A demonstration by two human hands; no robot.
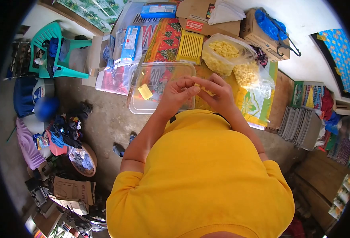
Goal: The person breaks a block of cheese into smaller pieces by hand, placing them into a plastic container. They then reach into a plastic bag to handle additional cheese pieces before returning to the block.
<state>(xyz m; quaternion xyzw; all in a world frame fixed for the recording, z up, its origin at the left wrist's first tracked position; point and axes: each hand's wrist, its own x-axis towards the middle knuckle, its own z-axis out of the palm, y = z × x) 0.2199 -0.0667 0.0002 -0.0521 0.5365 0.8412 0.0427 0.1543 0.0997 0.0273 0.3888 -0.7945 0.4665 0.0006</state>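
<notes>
Above the right end of a clear plastic tray (143, 108), my left hand (178, 94) and my right hand (217, 92) meet at the fingertips. Both are closed around a small yellow piece (202, 88), mostly hidden by the fingers. Inside the tray lies a yellow block (145, 91), with small crumbs near it. A knife (137, 70) rests across the tray's left side. Beyond my hands stands a yellow ridged mould (190, 46). Clear plastic bags hold many yellow pieces (223, 51) to the right of the mould.
Blue-and-white packs (130, 43) lie at the table's back left. Flattened cardboard (198, 25) and a cardboard box (264, 37) are at the back. A green chair (55, 49) stands left. A basket (88, 168) sits on the floor, and grey stacked sheets (296, 125) are right.
</notes>
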